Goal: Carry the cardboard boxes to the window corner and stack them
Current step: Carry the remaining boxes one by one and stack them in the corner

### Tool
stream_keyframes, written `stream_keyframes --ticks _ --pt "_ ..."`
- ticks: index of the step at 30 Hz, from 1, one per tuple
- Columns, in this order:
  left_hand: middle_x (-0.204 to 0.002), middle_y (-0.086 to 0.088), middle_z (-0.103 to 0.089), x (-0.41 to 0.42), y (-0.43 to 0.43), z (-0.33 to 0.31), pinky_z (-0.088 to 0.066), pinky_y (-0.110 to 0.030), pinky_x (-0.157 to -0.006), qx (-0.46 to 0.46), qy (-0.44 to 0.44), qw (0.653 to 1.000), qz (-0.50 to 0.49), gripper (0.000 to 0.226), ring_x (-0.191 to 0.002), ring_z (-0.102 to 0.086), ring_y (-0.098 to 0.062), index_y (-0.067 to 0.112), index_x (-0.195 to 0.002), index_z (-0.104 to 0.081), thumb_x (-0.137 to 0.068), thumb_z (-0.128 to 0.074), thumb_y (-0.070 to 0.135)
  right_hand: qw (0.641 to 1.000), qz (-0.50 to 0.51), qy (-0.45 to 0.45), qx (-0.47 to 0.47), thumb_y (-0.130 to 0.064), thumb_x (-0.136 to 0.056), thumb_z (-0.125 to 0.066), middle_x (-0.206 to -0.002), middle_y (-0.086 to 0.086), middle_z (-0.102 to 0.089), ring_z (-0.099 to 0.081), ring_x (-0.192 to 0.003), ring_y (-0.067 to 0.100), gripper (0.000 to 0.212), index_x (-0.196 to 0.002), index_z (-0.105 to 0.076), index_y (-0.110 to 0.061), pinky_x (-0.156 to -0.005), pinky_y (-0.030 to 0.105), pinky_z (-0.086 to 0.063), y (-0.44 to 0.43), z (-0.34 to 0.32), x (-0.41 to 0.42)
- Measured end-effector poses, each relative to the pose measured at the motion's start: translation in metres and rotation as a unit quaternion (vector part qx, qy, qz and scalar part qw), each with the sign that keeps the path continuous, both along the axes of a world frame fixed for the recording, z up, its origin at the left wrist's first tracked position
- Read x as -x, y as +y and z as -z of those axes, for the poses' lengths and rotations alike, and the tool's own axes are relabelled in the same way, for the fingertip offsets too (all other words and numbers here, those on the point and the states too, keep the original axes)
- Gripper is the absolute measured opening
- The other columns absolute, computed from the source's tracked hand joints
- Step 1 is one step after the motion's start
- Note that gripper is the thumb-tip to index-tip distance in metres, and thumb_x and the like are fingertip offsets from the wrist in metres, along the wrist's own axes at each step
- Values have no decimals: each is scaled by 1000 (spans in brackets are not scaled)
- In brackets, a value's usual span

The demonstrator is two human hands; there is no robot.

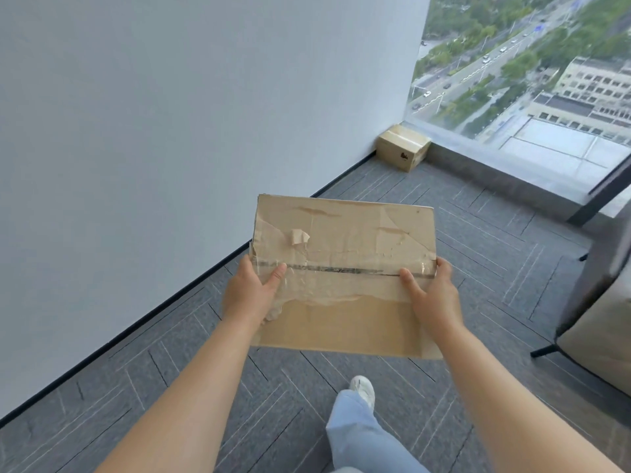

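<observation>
I carry a worn cardboard box (pixel 345 247) with torn tape across its top, held out in front of me above the carpet. My left hand (pixel 251 288) grips its left edge, thumb on top. My right hand (pixel 432 295) grips its right edge the same way. A smaller cardboard box (pixel 403 148) sits on the floor in the corner where the white wall meets the window.
A white wall (pixel 170 114) runs along the left with a dark skirting. The window (pixel 532 70) and its grey sill (pixel 495 165) close the far side. A grey upholstered chair (pixel 601 302) stands at the right. Grey carpet tiles (pixel 478 240) lie between me and the corner.
</observation>
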State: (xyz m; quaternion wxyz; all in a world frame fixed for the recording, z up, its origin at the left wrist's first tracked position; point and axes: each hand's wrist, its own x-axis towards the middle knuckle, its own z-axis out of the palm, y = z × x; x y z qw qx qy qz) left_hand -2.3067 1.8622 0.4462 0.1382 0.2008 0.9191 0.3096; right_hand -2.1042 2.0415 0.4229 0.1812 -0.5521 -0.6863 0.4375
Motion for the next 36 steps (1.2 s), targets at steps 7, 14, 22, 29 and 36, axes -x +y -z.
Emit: stream_keyframes --ticks 7,14,22,29,36 --pt "-138 -9 -47 60 126 -11 -42 -35 -91 -18 10 1000 2 73 -124 -47 -29 8 -137 -32 -86 -51 55 1000 -2 22 6 -51 -85 -57 -131 14 -51 -52 -114 33 73 -141 -22 -21 -92 46 -46 126 -4 62" --pt "-135 -10 -50 111 215 -13 -41 -35 -90 -18 14 1000 -19 68 -122 -48 -30 10 -135 -35 -86 -51 54 1000 -12 22 -6 -51 -85 -57 -130 12 -52 -53 -113 31 73 -142 -22 -21 -90 43 -45 218 -10 118" --pt "-134 -10 -51 202 324 -4 -41 -36 -90 -16 14 1000 19 67 -121 -49 -31 8 -135 -35 -87 -51 53 999 26 29 2 -51 -85 -58 -130 12 -51 -52 -113 30 74 -142 -22 -21 -89 41 -45 313 1 197" --pt "-134 -10 -51 330 435 -5 -42 -37 -91 -4 17 998 56 67 -121 -49 -31 10 -135 -34 -87 -51 53 997 72 20 -4 -51 -85 -58 -129 12 -51 -51 -114 32 72 -141 -24 -19 -87 40 -43 402 2 311" --pt "-130 -9 -54 421 540 -6 -42 -36 -88 -3 8 993 116 65 -117 -52 -31 10 -132 -37 -86 -52 54 992 122 25 8 -48 -86 -58 -129 14 -51 -52 -113 32 71 -140 -24 -19 -87 39 -44 481 -2 383"
